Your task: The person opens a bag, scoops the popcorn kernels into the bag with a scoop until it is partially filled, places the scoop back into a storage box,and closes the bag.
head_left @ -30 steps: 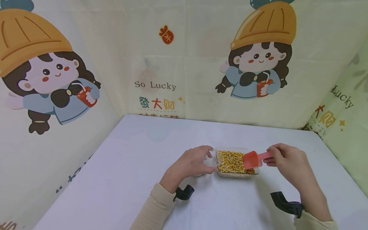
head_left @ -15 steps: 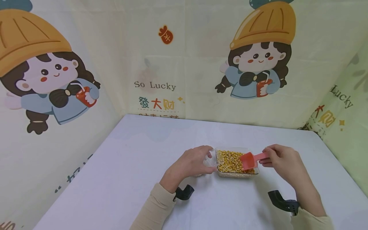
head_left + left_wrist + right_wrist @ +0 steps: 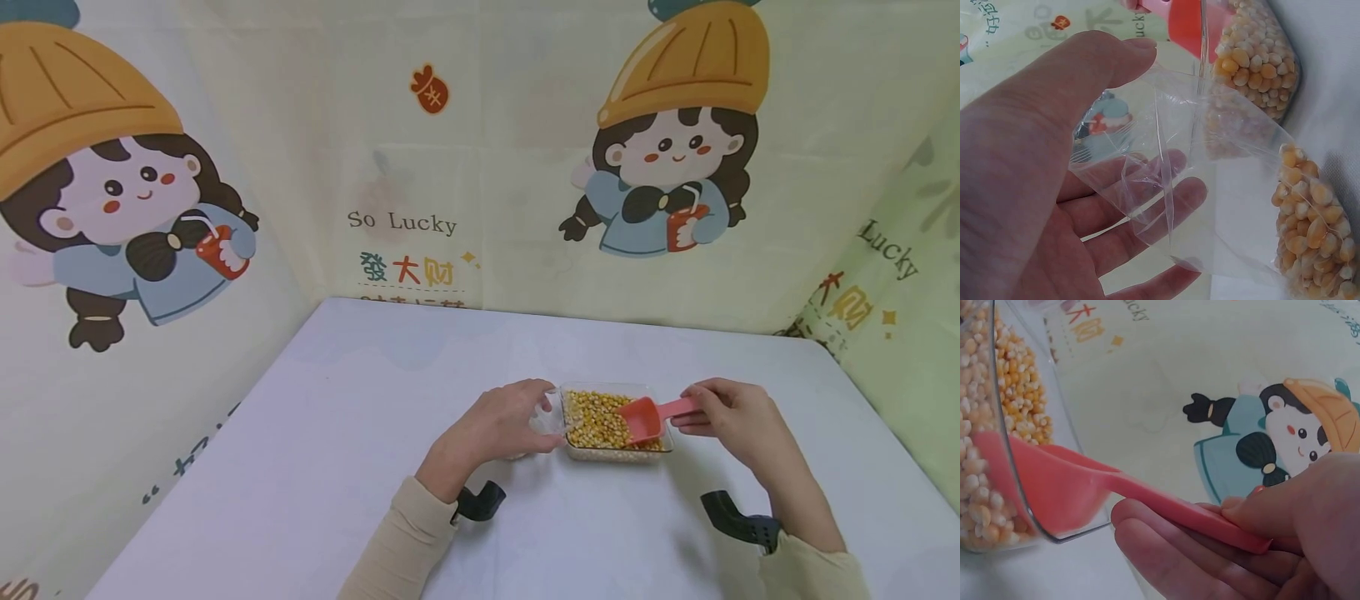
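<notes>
In the head view a clear glass container, filled with yellow corn kernels, stands on the table. My right hand grips the handle of a pink scoop between thumb and fingers. The scoop's bowl lies inside the container, its front pushed in among the kernels, as the right wrist view also shows. At the container's left side my left hand holds a clear plastic bag with its mouth spread between thumb and fingers. Some kernels sit in the bottom of the bag, mostly hidden from the head view.
The white table extends around the container on all sides. Behind it hangs a printed cloth with cartoon figures, and similar cloth lines the left and right. Black wrist mounts stick out below both hands.
My right hand has moved a little to the left, taking the scoop's bowl further over the kernels. The left hand and the bag stay about where they were.
</notes>
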A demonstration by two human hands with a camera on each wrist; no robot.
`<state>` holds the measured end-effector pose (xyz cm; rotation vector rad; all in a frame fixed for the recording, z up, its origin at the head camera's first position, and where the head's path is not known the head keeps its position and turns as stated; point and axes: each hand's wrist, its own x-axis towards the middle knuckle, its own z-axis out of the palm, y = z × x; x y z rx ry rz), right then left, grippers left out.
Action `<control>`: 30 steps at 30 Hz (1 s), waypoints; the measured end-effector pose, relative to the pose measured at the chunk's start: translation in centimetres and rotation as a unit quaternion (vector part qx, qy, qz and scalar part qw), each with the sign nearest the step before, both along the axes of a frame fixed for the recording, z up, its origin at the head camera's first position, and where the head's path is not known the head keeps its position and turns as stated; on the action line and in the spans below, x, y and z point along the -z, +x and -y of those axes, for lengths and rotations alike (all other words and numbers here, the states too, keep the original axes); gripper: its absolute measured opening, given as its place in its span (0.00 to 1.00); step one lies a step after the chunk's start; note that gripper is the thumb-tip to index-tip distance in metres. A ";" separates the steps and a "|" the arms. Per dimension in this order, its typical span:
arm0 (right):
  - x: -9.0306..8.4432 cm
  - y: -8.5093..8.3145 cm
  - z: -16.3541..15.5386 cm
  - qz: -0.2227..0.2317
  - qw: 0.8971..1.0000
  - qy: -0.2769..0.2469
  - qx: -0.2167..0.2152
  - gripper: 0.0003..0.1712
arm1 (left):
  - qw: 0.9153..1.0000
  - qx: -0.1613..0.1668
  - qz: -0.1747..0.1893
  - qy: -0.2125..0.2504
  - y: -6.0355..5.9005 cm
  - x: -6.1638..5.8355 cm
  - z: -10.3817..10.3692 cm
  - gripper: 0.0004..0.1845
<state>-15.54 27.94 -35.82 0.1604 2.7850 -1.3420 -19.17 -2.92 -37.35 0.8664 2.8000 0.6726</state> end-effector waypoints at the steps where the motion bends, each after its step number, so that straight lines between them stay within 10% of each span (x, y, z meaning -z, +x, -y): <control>1: 0.1 -0.1 -0.1 0.004 1.000 -0.007 -0.001 0.25 | 1.000 0.000 0.001 0.000 0.0 0.0 0.0 0.36; 30: 2.0 -0.8 -1.5 0.034 0.993 -0.107 -0.023 0.29 | 1.000 0.005 -0.002 -0.001 0.1 -0.2 0.0 0.36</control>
